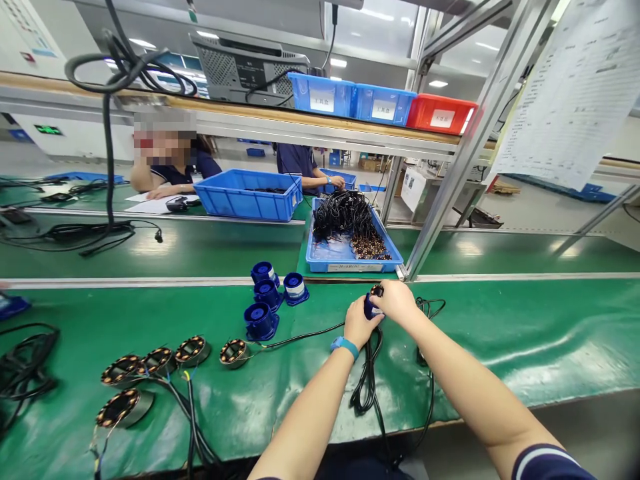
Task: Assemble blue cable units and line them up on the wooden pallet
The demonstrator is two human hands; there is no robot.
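Note:
My left hand [361,321], with a blue band at the wrist, is closed around a blue plastic motor housing [371,308]. On top of that housing, the fingers of my right hand [399,301] grip a ring-shaped copper-wound stator [377,291]; my hands partly hide both parts. A bundled black cable [367,380] hangs down below my hands. To the left stand several more blue housings [261,321]. Farther left lie several loose stators [234,353] with wires attached, one with its black cable [305,335] running toward my left hand.
Behind my hands, a blue tray [350,267] holds tangled black cables and small copper-coloured parts. A blue bin [250,197] stands left of it. An aluminium post [450,160] rises at right, under a shelf with blue and red boxes [440,115]. Two co-workers [295,160] sit opposite.

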